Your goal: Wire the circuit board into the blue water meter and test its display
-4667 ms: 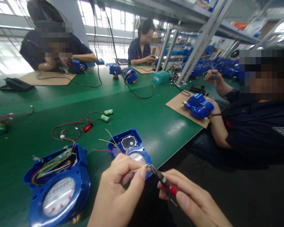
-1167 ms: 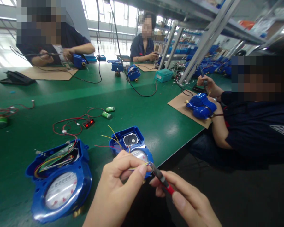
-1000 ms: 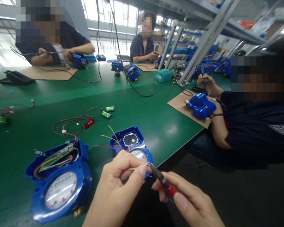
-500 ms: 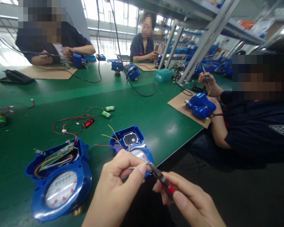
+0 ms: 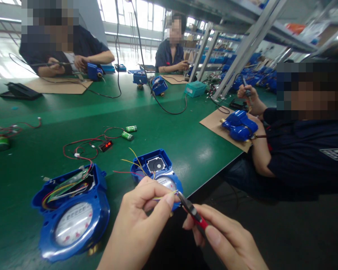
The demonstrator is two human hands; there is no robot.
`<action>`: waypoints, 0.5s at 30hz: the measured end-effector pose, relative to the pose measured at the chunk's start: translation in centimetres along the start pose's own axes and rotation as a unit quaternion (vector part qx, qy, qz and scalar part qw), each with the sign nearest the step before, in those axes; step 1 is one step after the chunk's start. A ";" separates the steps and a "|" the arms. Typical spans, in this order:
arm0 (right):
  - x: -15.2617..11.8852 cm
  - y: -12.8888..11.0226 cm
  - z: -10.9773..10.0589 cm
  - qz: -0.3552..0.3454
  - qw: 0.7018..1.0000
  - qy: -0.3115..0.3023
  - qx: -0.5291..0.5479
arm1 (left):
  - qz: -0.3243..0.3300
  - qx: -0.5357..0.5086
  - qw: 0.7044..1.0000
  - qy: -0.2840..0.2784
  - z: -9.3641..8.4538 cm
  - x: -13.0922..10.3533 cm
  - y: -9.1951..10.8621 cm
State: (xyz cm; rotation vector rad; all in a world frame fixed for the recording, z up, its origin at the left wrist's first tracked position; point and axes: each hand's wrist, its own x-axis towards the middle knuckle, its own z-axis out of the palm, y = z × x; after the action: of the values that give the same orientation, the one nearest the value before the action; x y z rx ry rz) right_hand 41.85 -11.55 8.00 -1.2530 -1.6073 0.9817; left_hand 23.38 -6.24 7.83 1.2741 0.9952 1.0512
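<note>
My left hand [image 5: 146,213] pinches thin wires [image 5: 173,192] between thumb and forefinger, their tips poking out to the right. In my right hand [image 5: 225,232] are red-handled cutting pliers [image 5: 192,210], with the jaws at the wire tips. Just behind my left hand sits a blue water meter [image 5: 167,182], partly covered by it; its box is open and yellow and red wires stick out to the left. A second blue water meter [image 5: 73,221] lies at the left, with a green circuit board and wires in its open box.
A small red-lit display [image 5: 105,145] and green batteries [image 5: 127,135] lie wired together behind the meters. The table edge [image 5: 214,181] runs diagonally at the right. A co-worker there holds a blue meter [image 5: 239,125] over cardboard [image 5: 211,123]. Two others sit across the table.
My hands and the pliers stay almost in place at the wire tips. The digits on the red display differ. A co-worker's hand at the far left has shifted slightly.
</note>
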 end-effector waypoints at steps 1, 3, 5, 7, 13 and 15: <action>0.0 0.0 0.0 0.000 1.000 -0.001 -0.001 | 0.001 0.000 1.000 0.000 0.0 0.0 0.0; 0.1 0.0 0.1 0.000 1.000 0.003 -0.001 | 0.001 0.000 1.000 0.000 0.0 0.0 0.0; 0.1 0.0 0.2 0.001 1.000 0.009 0.001 | 0.001 0.002 1.000 0.000 0.1 0.1 -0.1; 0.0 0.0 0.3 0.000 1.000 0.012 0.004 | 0.003 0.006 1.000 0.003 0.1 0.1 -0.3; -0.4 0.1 0.6 0.001 0.999 0.032 0.011 | 0.015 0.022 1.000 0.001 0.0 -0.2 -0.6; -0.4 0.2 0.8 0.000 0.999 0.039 0.011 | 0.015 0.026 1.000 -0.003 -0.1 -0.4 -0.8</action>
State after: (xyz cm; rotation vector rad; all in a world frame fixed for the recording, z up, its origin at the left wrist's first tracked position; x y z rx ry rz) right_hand 41.22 -11.96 7.51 -1.2601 -1.5326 0.9372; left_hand 23.23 -6.57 7.06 1.3388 1.0073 1.0498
